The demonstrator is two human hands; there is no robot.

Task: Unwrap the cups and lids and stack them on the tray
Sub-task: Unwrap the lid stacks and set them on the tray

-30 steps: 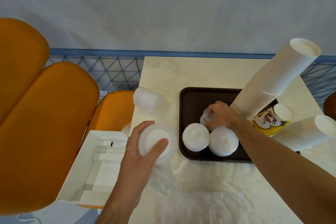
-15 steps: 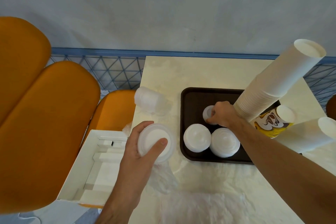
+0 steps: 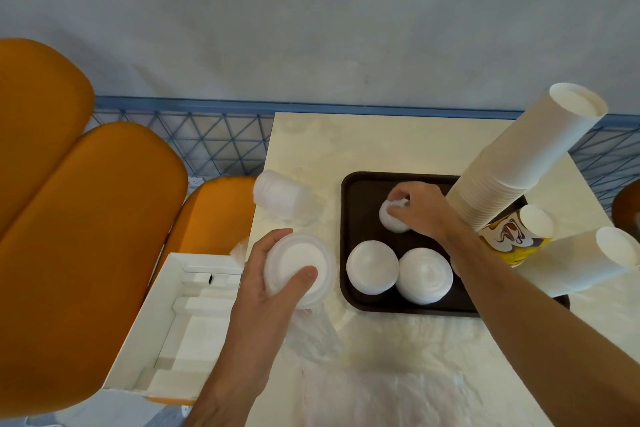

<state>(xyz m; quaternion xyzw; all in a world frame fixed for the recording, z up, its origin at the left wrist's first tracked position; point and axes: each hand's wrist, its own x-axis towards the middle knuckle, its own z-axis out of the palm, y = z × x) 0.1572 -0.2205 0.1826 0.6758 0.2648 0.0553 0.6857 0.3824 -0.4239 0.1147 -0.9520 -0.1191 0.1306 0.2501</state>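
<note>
Low centre, the left hand (image 3: 266,291) grips a white plastic lid stack (image 3: 300,269), thumb curled over it. Farther up on the dark brown tray (image 3: 353,184), the right hand (image 3: 420,210) pinches a small lid stack (image 3: 391,218), beside the tall leaning white paper cup stack (image 3: 526,156).

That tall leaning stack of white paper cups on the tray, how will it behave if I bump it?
The tall stack of white cups already leans, so it probably tips easily. Thin nested cups likely make it light and prone to bending or sliding apart.

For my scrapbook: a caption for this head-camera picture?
Right hand sets lids on the tray; left hand holds another lid stack.
</note>
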